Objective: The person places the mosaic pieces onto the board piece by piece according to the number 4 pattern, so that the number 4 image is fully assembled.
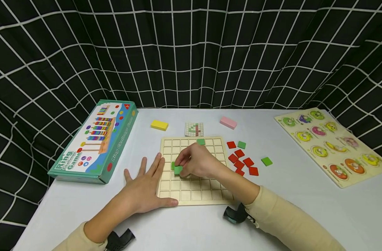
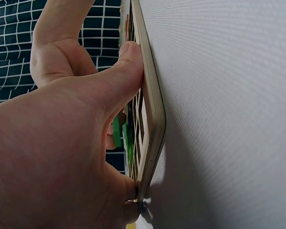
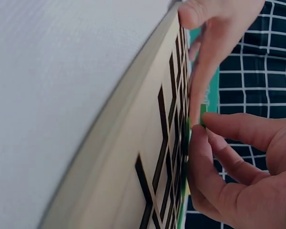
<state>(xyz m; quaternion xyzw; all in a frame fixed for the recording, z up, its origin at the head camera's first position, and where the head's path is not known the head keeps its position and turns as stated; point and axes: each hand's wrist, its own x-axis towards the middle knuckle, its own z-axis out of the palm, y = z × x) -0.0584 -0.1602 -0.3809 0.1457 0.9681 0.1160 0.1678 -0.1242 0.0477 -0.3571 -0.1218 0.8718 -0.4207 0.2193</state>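
The wooden grid board (image 1: pixel 191 197) lies on the white table. My left hand (image 1: pixel 142 190) is spread over its left edge, thumb on the near-left corner; the left wrist view shows that thumb on the rim. My right hand (image 1: pixel 199 162) pinches a green square tile (image 1: pixel 178 170) between thumb and finger, and in the right wrist view the tile (image 3: pixel 203 114) stands slightly off the board. Another green tile (image 1: pixel 173 166) lies on the board just behind it, and one more green tile (image 1: pixel 201 142) sits near the far edge.
Several red tiles (image 1: pixel 248 162) and two green tiles (image 1: pixel 267 161) lie right of the board. Behind it are a yellow block (image 1: pixel 159 125), a small pattern card (image 1: pixel 194 129) and a pink block (image 1: pixel 228 122). A game box (image 1: pixel 93 139) stands left, a fruit puzzle board (image 1: pixel 328 143) right.
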